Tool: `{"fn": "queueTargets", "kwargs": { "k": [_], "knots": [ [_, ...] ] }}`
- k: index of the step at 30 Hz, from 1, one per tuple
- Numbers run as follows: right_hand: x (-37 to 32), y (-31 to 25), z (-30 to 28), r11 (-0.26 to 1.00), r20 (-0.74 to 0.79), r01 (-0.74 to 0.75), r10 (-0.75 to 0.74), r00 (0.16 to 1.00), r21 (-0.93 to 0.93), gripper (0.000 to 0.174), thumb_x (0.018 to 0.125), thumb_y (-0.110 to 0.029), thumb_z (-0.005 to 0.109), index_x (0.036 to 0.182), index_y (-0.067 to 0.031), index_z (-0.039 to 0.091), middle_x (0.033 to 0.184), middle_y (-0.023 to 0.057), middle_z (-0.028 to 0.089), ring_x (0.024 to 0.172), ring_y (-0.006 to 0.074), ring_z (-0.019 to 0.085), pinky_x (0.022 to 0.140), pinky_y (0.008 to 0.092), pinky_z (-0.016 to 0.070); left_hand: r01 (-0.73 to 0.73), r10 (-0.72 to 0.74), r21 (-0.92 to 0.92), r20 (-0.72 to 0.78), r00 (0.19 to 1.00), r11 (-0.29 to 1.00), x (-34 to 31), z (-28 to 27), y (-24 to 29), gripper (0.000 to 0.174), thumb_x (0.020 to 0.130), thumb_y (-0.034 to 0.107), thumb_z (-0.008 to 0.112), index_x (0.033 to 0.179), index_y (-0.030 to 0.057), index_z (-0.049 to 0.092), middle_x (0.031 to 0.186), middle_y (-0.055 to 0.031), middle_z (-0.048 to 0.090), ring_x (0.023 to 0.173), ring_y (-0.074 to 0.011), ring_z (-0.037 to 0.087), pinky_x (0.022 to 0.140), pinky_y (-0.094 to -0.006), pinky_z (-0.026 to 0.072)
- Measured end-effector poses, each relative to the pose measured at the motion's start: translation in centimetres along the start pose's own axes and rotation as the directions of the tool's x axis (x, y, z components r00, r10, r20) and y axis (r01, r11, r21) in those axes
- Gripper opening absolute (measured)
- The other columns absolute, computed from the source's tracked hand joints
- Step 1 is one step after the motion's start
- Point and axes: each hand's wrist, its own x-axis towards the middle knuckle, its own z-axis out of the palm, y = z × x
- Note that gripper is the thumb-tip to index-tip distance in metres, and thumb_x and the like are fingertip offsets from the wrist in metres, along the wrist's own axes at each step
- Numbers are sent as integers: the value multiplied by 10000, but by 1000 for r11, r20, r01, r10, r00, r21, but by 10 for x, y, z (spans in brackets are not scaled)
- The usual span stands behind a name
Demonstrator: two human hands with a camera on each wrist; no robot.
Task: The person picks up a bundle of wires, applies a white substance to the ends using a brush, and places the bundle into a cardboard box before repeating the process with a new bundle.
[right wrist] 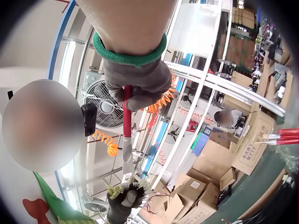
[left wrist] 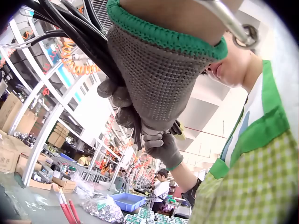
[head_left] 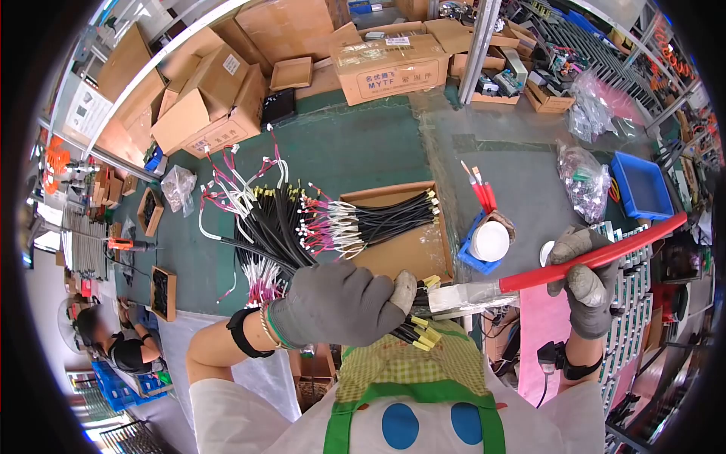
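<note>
My gloved left hand [head_left: 336, 303] grips a bundle of black cables [head_left: 287, 231] low in front of the apron, their yellow-tipped ends [head_left: 420, 335] poking out beyond the thumb. White and magenta wires with small connectors fan out at the bundle's far end. Gloved too, my right hand [head_left: 584, 281] holds a red-handled brush [head_left: 590, 262] by its handle. Its pale metal part [right wrist: 127, 154] reaches to the cable ends at the left hand. More black cables [head_left: 393, 218] lie on an open cardboard tray [head_left: 408, 261]. Beside it, a white cup [head_left: 490, 240] stands in a blue holder [head_left: 466, 250].
Two red brushes [head_left: 485, 195] stand by the cup. A blue bin [head_left: 641, 185] and a bag of small parts [head_left: 582, 178] lie on the right. Cardboard boxes [head_left: 389, 68] line the back, near a metal post [head_left: 478, 57]. Another person [head_left: 125, 340] sits at lower left.
</note>
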Motion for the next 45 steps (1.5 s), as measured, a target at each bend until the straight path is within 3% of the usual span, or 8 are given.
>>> {"fn": "queueTargets", "kwargs": {
  "k": [5, 8, 11, 16, 24, 36, 41, 45],
  "knots": [
    [4, 19, -34, 965, -135, 178, -154, 979, 191, 278, 792, -235, 583, 904, 12, 520, 623, 75, 498, 442, 113, 448, 405, 221, 377, 369, -349, -418, 126, 929, 830, 4, 0, -17, 340, 701, 201, 655, 992, 64, 545, 560, -13, 484, 464, -151, 517, 395, -279, 385],
    [3, 32, -28, 956, -230, 197, -146, 962, 218, 300, 810, -277, 584, 925, -11, 508, 572, 41, 448, 440, 100, 405, 401, 206, 332, 544, -646, -823, 326, 691, 167, 0, 14, -32, 493, 837, 349, 558, 1183, 37, 399, 741, -60, 526, 615, -95, 530, 525, -219, 405],
    [2, 44, -27, 945, -265, 181, -107, 958, 271, 276, 797, -238, 590, 918, 2, 525, 582, 57, 480, 444, 118, 442, 409, 223, 369, 469, -366, -700, 696, 618, -538, -16, 15, -47, 491, 887, 352, 475, 1240, 23, 381, 848, -17, 490, 642, -47, 448, 523, -172, 358],
    [2, 53, -23, 942, -296, 171, -82, 952, 290, 284, 804, -249, 587, 929, -1, 526, 574, 57, 475, 437, 115, 427, 405, 220, 354, 493, -505, -729, 685, 525, -476, 2, 15, -32, 417, 872, 391, 455, 1008, 0, 510, 562, 7, 471, 392, -33, 325, 367, -179, 245],
    [1, 53, -27, 942, -337, 190, -90, 937, 276, 288, 815, -258, 573, 946, -6, 522, 575, 61, 474, 438, 115, 419, 404, 225, 348, 608, -459, -649, 758, 464, -457, 6, -9, -17, 310, 834, 218, 591, 1040, 7, 495, 729, -39, 539, 430, -46, 441, 387, -193, 371],
    [8, 21, 14, 990, -48, 139, -139, 989, 5, 398, 809, -316, 607, 1073, -45, 485, 704, 85, 579, 523, 97, 495, 467, 209, 405, 603, -532, -782, 447, 719, 157, 14, -6, 10, 316, 791, 188, 639, 1040, 22, 540, 726, -81, 571, 622, -118, 494, 617, -260, 428],
    [7, -1, 29, 988, 132, 151, -145, 981, -31, 345, 810, -204, 592, 1078, -1, 513, 794, 98, 610, 644, 117, 569, 572, 205, 450, 680, -507, -732, 601, 618, -39, 15, -7, 12, 327, 800, 204, 632, 1044, 12, 531, 743, -85, 568, 622, -130, 503, 617, -264, 427],
    [12, 1, 6, 958, -155, 244, -221, 963, 151, 531, 760, -456, 621, 947, 36, 549, 692, 86, 563, 528, 111, 527, 441, 209, 414, 640, -518, -744, 630, 579, -190, 8, -9, 12, 332, 802, 213, 635, 1036, 4, 526, 731, -55, 561, 615, -110, 493, 582, -256, 415]
  ]
}}
